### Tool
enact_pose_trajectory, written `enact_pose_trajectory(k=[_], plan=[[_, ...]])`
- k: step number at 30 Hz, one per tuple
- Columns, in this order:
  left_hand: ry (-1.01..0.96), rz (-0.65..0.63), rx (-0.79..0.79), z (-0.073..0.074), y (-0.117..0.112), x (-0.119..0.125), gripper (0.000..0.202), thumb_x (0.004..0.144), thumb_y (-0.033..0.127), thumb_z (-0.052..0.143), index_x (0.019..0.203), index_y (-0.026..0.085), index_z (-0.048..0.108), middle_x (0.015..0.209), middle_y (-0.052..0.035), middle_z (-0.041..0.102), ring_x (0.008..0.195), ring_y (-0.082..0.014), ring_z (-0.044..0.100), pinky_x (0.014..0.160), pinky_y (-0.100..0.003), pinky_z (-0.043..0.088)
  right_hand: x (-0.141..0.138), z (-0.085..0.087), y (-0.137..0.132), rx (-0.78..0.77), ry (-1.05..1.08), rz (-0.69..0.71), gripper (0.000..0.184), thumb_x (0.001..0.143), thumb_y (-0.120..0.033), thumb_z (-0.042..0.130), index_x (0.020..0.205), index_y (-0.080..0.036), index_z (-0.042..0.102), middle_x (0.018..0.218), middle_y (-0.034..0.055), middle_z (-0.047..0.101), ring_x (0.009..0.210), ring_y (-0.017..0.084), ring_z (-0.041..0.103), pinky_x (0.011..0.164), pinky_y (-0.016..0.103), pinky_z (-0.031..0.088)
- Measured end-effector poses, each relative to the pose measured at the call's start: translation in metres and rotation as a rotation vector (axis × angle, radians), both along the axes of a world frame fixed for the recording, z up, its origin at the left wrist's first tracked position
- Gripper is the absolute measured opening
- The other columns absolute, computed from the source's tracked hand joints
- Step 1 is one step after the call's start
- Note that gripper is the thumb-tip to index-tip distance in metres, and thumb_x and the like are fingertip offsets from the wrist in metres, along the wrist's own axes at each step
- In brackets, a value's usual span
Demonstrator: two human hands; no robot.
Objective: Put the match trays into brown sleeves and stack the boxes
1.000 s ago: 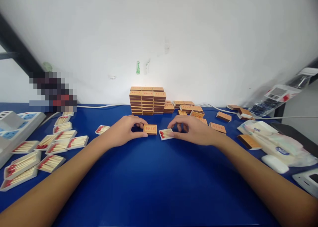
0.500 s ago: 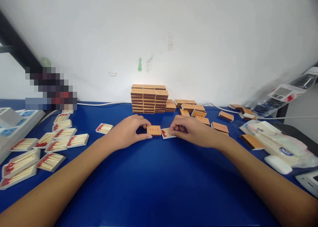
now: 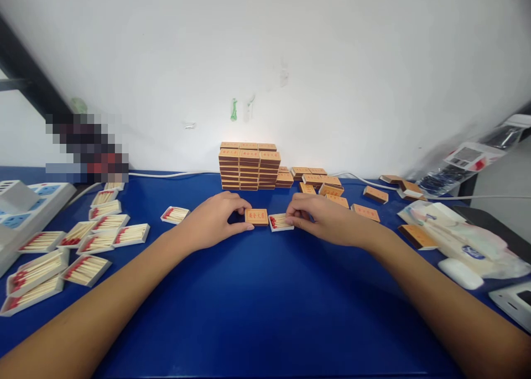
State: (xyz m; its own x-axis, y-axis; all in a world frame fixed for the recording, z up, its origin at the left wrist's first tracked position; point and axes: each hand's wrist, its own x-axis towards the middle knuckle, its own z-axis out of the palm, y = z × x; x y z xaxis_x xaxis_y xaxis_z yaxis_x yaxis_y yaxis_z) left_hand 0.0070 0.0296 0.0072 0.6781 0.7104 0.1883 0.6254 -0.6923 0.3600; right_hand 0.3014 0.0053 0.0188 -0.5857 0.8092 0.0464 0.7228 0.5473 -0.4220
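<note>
My left hand [image 3: 215,219] pinches an orange matchbox sleeve [image 3: 256,217] that lies on the blue table [image 3: 257,301]. Just right of it, my right hand [image 3: 321,217] pinches a white tray of red-tipped matches [image 3: 279,222]. The tray's left end sits close to the sleeve's right end, with a small gap between them. Both hands rest on the table near its middle.
A neat stack of orange matchboxes [image 3: 249,166] stands at the wall behind my hands. Loose matchboxes [image 3: 367,212] lie at the right. Several open match trays [image 3: 85,269] lie at the left, beside a white power strip [image 3: 25,207]. Plastic packets [image 3: 460,235] lie at the far right.
The sleeve and the match tray have come closer together, the gap between them narrowing. My right hand has closed tighter on the tray.
</note>
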Motion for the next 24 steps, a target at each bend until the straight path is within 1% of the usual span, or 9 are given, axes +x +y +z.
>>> enact_pose_trajectory(k=[3, 7, 14, 21, 24], plan=[[0.012, 0.006, 0.005, 0.0001, -0.0006, 0.0, 0.031, 0.097, 0.049, 0.069, 0.114, 0.023, 0.072, 0.107, -0.0063, 0.074, 0.102, -0.0272, 0.065, 0.084, -0.038, 0.049, 0.0013, 0.0, 0.0007, -0.011, -0.015, -0.002, 0.024, 0.105, -0.039, 0.052, 0.097, -0.023, 0.067, 0.098, 0.0068, 0.066, 0.084, 0.021, 0.06, 0.074, 0.036, 0.045], [0.02, 0.009, 0.0, 0.0005, -0.0007, 0.0004, 0.028, 0.098, 0.046, 0.07, 0.113, 0.022, 0.071, 0.107, -0.0059, 0.074, 0.103, -0.0269, 0.064, 0.084, -0.038, 0.048, 0.0003, -0.0021, 0.0002, -0.056, -0.009, -0.024, 0.023, 0.106, -0.038, 0.05, 0.097, -0.023, 0.065, 0.1, 0.0064, 0.067, 0.084, 0.022, 0.06, 0.074, 0.036, 0.045], [0.026, 0.009, 0.019, 0.0002, -0.0009, 0.0001, 0.028, 0.097, 0.046, 0.07, 0.113, 0.023, 0.071, 0.106, -0.0059, 0.073, 0.102, -0.0271, 0.064, 0.083, -0.037, 0.048, 0.002, -0.0066, -0.0006, -0.055, -0.022, -0.015, 0.024, 0.108, -0.038, 0.046, 0.096, -0.023, 0.061, 0.103, 0.0074, 0.066, 0.085, 0.022, 0.061, 0.076, 0.037, 0.046], [0.032, 0.013, 0.011, 0.0008, -0.0013, 0.0015, 0.029, 0.097, 0.043, 0.072, 0.117, 0.021, 0.071, 0.109, -0.0062, 0.073, 0.103, -0.0267, 0.064, 0.085, -0.038, 0.049, -0.0029, -0.0009, -0.0028, -0.095, 0.028, -0.028, 0.02, 0.106, -0.036, 0.052, 0.097, -0.023, 0.064, 0.102, 0.0063, 0.066, 0.086, 0.021, 0.061, 0.076, 0.035, 0.047], [0.044, 0.017, 0.012, 0.0015, -0.0015, 0.0014, 0.028, 0.097, 0.042, 0.072, 0.117, 0.022, 0.071, 0.108, -0.0059, 0.073, 0.103, -0.0265, 0.064, 0.084, -0.037, 0.048, -0.0049, 0.0, -0.0033, -0.084, 0.022, -0.031, 0.02, 0.105, -0.034, 0.052, 0.096, -0.022, 0.065, 0.101, 0.0065, 0.066, 0.085, 0.02, 0.06, 0.076, 0.035, 0.046]])
